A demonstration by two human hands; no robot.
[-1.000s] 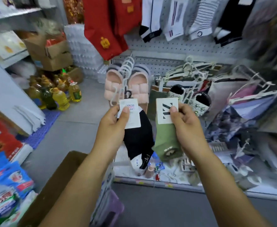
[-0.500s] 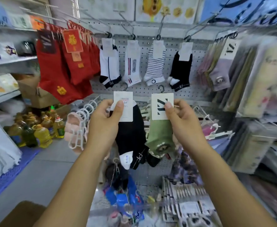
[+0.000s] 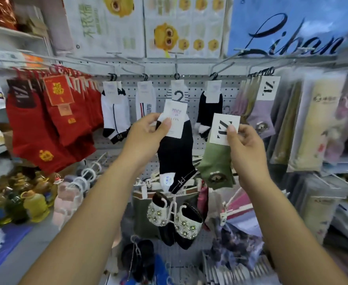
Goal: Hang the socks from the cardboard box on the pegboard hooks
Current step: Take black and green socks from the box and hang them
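The left hand (image 3: 148, 130) is pinching the white card header of a soft black ankle sock (image 3: 176, 155), dangling just below the grey perforated pegboard (image 3: 162, 103) hooks. Right of it, the right hand (image 3: 244, 145) is pinching a limp olive-green sock's (image 3: 215, 163) stiff card, probably the best grip point.

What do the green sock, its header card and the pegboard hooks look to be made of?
Green sock: soft matte knit, judging by its limp drape. Header card: stiff matte printed paperboard, staying flat. Pegboard hooks: thin pale wire, probably coated metal; blur leaves that open.
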